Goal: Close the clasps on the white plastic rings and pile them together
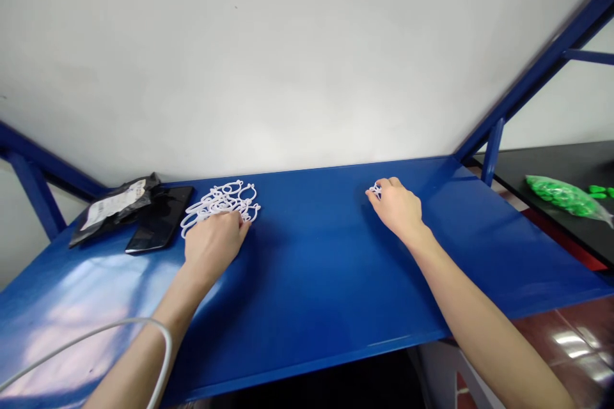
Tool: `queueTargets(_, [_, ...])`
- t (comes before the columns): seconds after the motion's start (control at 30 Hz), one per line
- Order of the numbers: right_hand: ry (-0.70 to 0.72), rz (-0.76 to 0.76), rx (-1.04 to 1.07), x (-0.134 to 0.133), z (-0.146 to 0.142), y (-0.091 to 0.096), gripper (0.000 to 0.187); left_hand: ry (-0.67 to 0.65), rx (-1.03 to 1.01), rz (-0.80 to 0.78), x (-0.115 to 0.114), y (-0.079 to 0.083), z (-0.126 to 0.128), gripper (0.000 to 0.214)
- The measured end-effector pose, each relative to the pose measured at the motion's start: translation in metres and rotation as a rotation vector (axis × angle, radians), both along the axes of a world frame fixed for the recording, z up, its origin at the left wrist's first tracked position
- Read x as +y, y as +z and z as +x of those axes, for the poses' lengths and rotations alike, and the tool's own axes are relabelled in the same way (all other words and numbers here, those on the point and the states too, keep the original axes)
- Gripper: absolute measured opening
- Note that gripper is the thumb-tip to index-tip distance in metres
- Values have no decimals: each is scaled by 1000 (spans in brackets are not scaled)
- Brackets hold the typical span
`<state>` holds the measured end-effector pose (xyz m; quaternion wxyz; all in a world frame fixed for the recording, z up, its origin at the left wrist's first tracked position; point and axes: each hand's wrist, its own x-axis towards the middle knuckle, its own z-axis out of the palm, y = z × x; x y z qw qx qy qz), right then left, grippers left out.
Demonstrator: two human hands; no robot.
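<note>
A loose pile of thin white plastic rings with small tabs [221, 199] lies on the blue table, left of the middle. My left hand [214, 239] is at the near edge of this pile with its fingers curled down and its thumb drawn in. The back of the hand hides the fingertips and whatever may be between them. Farther right, my right hand [396, 204] is closed with a small white plastic piece [375, 190] at its fingertips, just above or on the table. Only a little of that piece shows, so its full shape is hidden.
Left of the pile are a black phone [160, 220] and a black plastic parcel with a white label [115, 204]. A white cable [96, 331] loops over my left forearm. Blue frame bars flank the table [307, 307]. A bag of green pieces [566, 197] lies on a dark surface at right.
</note>
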<state>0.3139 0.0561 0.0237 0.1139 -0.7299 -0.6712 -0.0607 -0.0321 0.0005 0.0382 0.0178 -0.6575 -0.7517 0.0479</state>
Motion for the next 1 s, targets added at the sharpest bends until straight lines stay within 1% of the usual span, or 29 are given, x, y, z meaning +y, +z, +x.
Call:
queueTargets(0.1, [103, 33, 23, -11, -16, -2, 37, 2, -25, 54, -5, 5, 3, 37])
queueTargets(0.13, [158, 29, 51, -15, -23, -3, 36, -6, -47, 87, -6, 6, 4, 36])
queueTargets(0.2, [323, -3, 168, -26, -38, -8, 32, -57, -144, 166, -9, 6, 9, 32])
queueTargets(0.27, [565, -63, 346, -36, -51, -14, 31, -177, -365, 204, -11, 5, 16, 26])
queueTargets(0.3, [670, -80, 429, -40, -57, -16, 31, -251, -523, 176, -13, 3, 20, 23])
queueTargets(0.33, [755, -95, 500, -44, -61, -17, 32, -316, -694, 118, -14, 1, 25, 21])
queueTargets(0.4, [849, -126, 614, -51, -67, -17, 30, -383, -1006, -34, -18, -4, 35, 22])
queueTargets(0.43, [862, -146, 661, -53, -68, -15, 28, -389, -1126, -99, -20, -8, 40, 22])
queueTargets(0.5, [847, -180, 743, -55, -69, -11, 23, -385, -1303, -180, -23, -16, 49, 20])
queueTargets(0.6, [790, -199, 864, -54, -70, -9, 15, -395, -1456, -258, -26, -27, 57, 17])
queueTargets(0.67, [771, -230, 921, -54, -71, -10, 12, -406, -1470, -274, -27, -33, 60, 17])
queueTargets(0.77, [751, -282, 929, -54, -72, -11, 15, -398, -1432, -211, -28, -37, 61, 18])
queueTargets(0.87, [735, -286, 944, -57, -73, -9, 18, -371, -1418, -123, -29, -38, 61, 17])
queueTargets(0.93, [746, -289, 973, -60, -73, -8, 16, -369, -1399, -77, -30, -36, 62, 17])
queueTargets(1.0, [760, -292, 985, -62, -74, -8, 11, -383, -1336, -33, -31, -35, 64, 18])
